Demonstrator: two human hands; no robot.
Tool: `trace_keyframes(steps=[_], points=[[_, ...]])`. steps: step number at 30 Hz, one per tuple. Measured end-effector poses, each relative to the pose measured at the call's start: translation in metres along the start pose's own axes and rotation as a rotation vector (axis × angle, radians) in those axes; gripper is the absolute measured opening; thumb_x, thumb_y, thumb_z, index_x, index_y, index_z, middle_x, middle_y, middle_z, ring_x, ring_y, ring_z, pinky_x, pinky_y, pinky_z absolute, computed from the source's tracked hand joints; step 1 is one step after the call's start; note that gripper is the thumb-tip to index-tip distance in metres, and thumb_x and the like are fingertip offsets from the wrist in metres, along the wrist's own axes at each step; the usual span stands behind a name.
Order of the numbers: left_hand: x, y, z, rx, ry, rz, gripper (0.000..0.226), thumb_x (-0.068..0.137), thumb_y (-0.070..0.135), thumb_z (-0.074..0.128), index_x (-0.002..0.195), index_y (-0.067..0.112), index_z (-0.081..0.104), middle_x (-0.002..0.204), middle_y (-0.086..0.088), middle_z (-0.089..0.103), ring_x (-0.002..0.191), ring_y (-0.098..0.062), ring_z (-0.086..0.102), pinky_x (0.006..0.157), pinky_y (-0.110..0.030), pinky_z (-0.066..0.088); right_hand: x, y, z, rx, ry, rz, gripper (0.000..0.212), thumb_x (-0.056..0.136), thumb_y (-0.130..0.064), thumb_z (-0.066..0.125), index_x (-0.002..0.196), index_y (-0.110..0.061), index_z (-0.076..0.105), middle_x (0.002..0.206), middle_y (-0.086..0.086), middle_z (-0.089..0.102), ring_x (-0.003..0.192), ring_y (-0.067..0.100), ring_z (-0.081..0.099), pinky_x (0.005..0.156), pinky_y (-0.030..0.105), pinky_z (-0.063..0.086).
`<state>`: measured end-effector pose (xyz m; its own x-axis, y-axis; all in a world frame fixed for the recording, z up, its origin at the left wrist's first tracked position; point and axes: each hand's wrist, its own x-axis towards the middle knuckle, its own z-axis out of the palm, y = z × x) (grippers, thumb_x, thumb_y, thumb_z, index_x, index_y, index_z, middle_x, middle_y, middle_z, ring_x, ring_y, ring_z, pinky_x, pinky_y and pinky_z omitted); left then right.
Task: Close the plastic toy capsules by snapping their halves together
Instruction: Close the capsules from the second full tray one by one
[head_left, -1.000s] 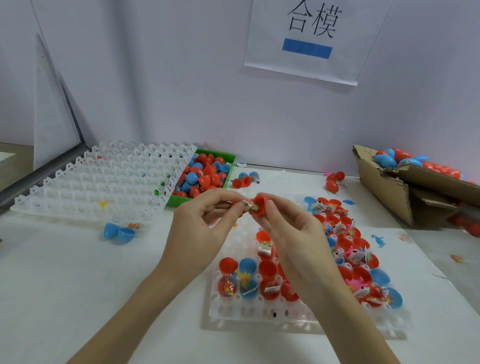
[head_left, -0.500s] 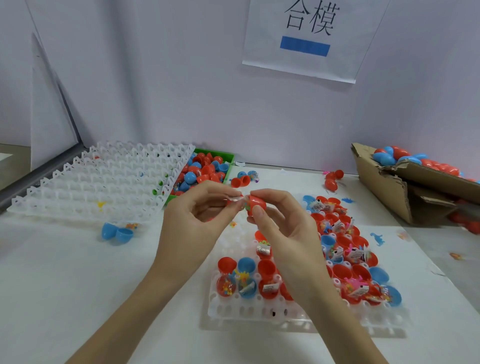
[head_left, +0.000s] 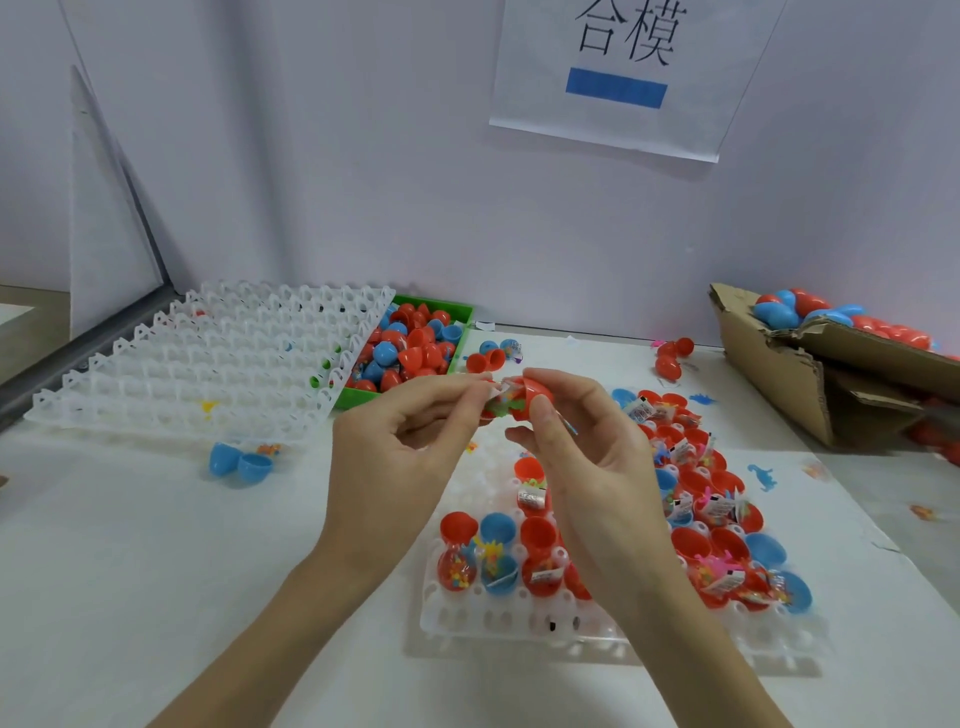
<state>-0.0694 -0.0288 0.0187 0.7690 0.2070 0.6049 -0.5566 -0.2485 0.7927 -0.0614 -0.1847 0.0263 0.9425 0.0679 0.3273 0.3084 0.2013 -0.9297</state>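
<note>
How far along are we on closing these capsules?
Done: closed capsules fill the cardboard box. In hand: the left hand and right hand hold a red capsule, still open with its toy packet showing. Left: most of the white tray holds open, filled capsules.

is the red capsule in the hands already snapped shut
No, the red capsule is open: between the left hand and right hand its halves sit apart, with the wrapped toy showing in the gap.
</note>
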Motion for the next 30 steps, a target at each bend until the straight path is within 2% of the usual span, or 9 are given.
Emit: trace_keyframes(steps=[3,9,12,14,18,21,24,27,30], points=[[-0.0005,-0.0004,0.002,-0.032,0.013,-0.06,0.02,0.094,0.027,0.068,0.107,0.016,0.078,0.096,0.012,0.079,0.094,-0.01,0.077,0.082,-0.022,0.061,-0.0013,-0.0004,0.0017,-0.025,0.003,0.005,0.026,0.089,-0.041,0.07,0.112,-0.031,0.072,0.112,-0.01,0.075,0.107,0.014,0.072,0.083,0.017,0.058],[-0.0029,0.0,0.0034,0.027,0.058,-0.017,0.018,0.095,0.031,0.066,0.106,0.019,0.074,0.095,0.015,0.076,0.096,-0.009,0.075,0.082,-0.018,0.059,-0.0039,-0.0026,0.004,-0.054,-0.034,-0.015,0.027,0.09,-0.038,0.068,0.115,-0.026,0.07,0.111,-0.011,0.075,0.106,0.013,0.073,0.082,0.016,0.057],[-0.0036,0.0005,0.0038,0.001,0.058,0.002,0.018,0.096,0.023,0.069,0.113,0.018,0.07,0.098,0.011,0.077,0.096,-0.013,0.076,0.083,-0.024,0.062,-0.0039,-0.0035,0.005,-0.056,-0.032,-0.034,0.025,0.092,-0.033,0.067,0.115,-0.023,0.069,0.109,-0.011,0.076,0.104,0.012,0.073,0.081,0.016,0.057],[-0.0031,0.0021,0.0037,-0.033,0.047,0.014,0.027,0.096,0.012,0.072,0.12,0.02,0.063,0.101,0.01,0.077,0.097,-0.014,0.077,0.083,-0.024,0.061,-0.004,-0.0039,0.0048,-0.047,-0.03,-0.044,0.024,0.092,-0.031,0.066,0.114,-0.022,0.07,0.108,-0.009,0.076,0.103,0.013,0.073,0.081,0.017,0.057],[-0.0026,0.0001,0.002,0.065,-0.003,0.064,0.021,0.096,0.005,0.07,0.11,0.021,0.073,0.1,0.015,0.076,0.096,-0.009,0.076,0.081,-0.018,0.06,-0.0052,-0.0036,0.0045,-0.039,-0.038,-0.048,0.025,0.094,-0.03,0.066,0.116,-0.02,0.07,0.11,-0.007,0.076,0.107,0.014,0.072,0.084,0.018,0.057],[-0.0027,-0.0036,0.0,0.063,-0.01,0.028,0.018,0.095,0.005,0.071,0.107,0.016,0.078,0.098,0.013,0.078,0.094,-0.008,0.077,0.081,-0.022,0.062,-0.0052,-0.0027,0.0035,-0.046,-0.039,-0.038,0.024,0.095,-0.03,0.065,0.117,-0.021,0.07,0.112,-0.007,0.075,0.111,0.013,0.071,0.091,0.019,0.056],[-0.0029,-0.0032,-0.0002,0.036,-0.077,0.004,0.016,0.099,0.011,0.066,0.11,0.014,0.077,0.102,0.007,0.078,0.098,-0.015,0.077,0.082,-0.029,0.064,-0.005,-0.0037,0.0029,-0.044,-0.009,-0.032,0.024,0.094,-0.034,0.065,0.115,-0.024,0.071,0.11,-0.009,0.076,0.107,0.01,0.072,0.086,0.014,0.055],[-0.0024,0.0023,-0.0001,0.018,-0.142,0.016,0.019,0.096,0.021,0.07,0.113,0.015,0.075,0.103,0.007,0.078,0.098,-0.016,0.076,0.082,-0.024,0.062,-0.0036,-0.0044,0.0012,-0.025,0.015,-0.01,0.023,0.094,-0.034,0.066,0.114,-0.025,0.072,0.108,-0.01,0.076,0.104,0.01,0.073,0.083,0.011,0.054],[-0.0003,0.0029,-0.0006,0.06,-0.125,0.039,0.019,0.093,0.022,0.074,0.111,0.014,0.076,0.102,0.008,0.077,0.096,-0.015,0.076,0.082,-0.023,0.061,-0.0026,-0.0051,0.0005,-0.037,0.011,-0.001,0.023,0.092,-0.036,0.067,0.113,-0.026,0.073,0.107,-0.011,0.076,0.103,0.009,0.073,0.082,0.01,0.053]])
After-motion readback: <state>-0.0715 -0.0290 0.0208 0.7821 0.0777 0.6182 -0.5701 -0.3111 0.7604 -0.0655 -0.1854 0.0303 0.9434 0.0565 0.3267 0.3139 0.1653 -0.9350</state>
